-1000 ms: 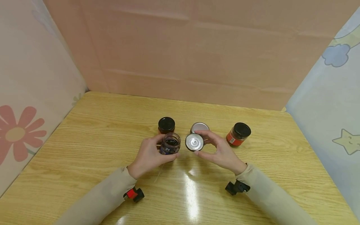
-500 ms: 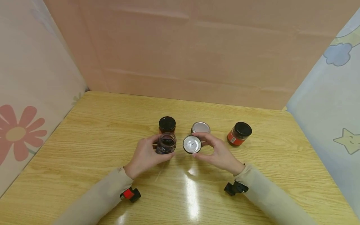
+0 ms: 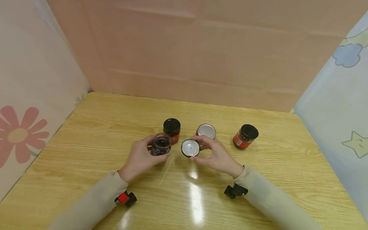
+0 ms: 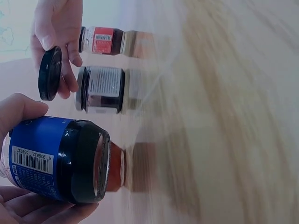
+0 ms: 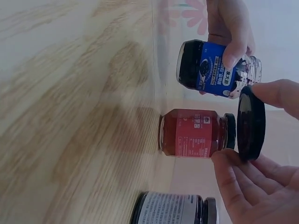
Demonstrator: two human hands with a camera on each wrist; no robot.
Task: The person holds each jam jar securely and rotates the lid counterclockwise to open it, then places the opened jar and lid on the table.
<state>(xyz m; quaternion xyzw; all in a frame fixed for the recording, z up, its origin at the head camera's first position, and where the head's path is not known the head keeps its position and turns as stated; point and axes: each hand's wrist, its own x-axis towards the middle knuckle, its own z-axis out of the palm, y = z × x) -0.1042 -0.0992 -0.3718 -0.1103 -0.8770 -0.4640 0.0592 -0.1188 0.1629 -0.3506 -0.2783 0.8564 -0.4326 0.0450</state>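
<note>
My left hand (image 3: 141, 157) grips an open glass jar (image 4: 70, 158) with a blue label and dark contents, its mouth facing up. In the left wrist view the jar's base hangs above the table. My right hand (image 3: 214, 156) pinches a black lid (image 5: 251, 123) by its edge, the silvery inside turned toward the head camera. Lid and jar are apart, side by side. Just behind the held jar stands a red-labelled jar (image 5: 194, 133) with a black lid. A jar with a silver lid (image 3: 206, 131) stands behind my right hand, partly hidden by it.
Another red-labelled jar (image 3: 245, 136) with a black lid stands to the right on the wooden table (image 3: 120, 121). A brown backdrop (image 3: 184, 57) rises along the far edge, with patterned walls on both sides. Light glares off the table in front.
Both hands have moved left, carrying the jar and the lid. The gap between jar and lid has widened slightly, and more of the red-labelled jar behind now shows.
</note>
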